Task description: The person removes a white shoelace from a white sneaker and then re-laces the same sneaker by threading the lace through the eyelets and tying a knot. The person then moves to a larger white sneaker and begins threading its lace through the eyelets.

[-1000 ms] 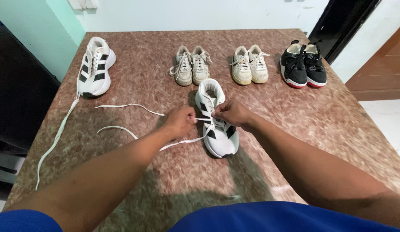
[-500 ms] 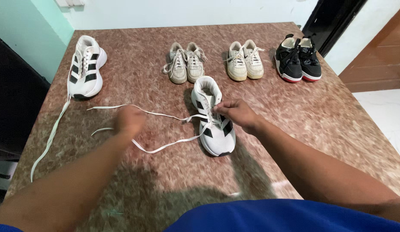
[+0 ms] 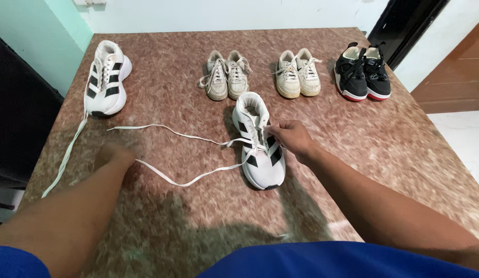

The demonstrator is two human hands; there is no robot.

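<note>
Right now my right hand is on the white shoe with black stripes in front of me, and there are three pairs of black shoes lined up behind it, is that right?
Not quite. The head view shows the right hand on the striped white shoe, but only one pair behind it is black: the black pair on the right. The middle pair and left pair are off-white.

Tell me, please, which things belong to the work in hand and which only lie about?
In hand:
- white sneaker, held by right hand
- its loose lace, at left hand

Lying about:
- second white sneaker
- two beige pairs
- black pair
</note>
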